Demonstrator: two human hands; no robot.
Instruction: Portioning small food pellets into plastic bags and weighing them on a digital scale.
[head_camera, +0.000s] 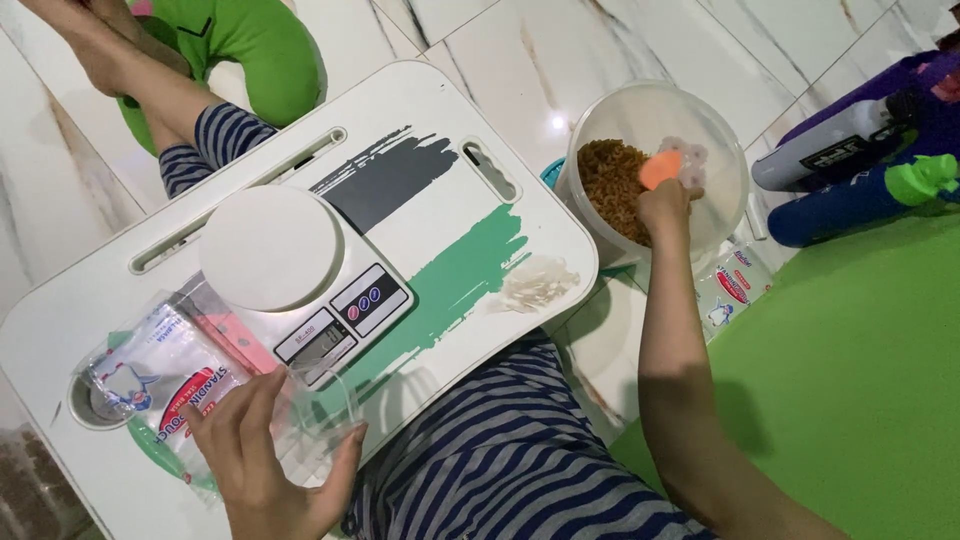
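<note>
My left hand (262, 455) holds a clear plastic pouch (318, 412) open at the near edge of a white lap table (455, 105). A stack of printed clear pouches (165, 370) lies just left of it. A white kitchen scale (300, 268) with a round platform stands in the middle of the table. My right hand (665, 205) reaches into a large translucent tub (655, 160) on the floor to the right and grips an orange scoop (660, 168). The tub holds brown, curly dry pasta (610, 180).
A green cushion (250, 50) lies at the far left by my bare foot (95, 45). Blue and purple bottles (860, 170) lie at the far right on a green mat (860, 370). A small printed packet (735, 285) sits beside the tub. Marble floor tiles surround everything.
</note>
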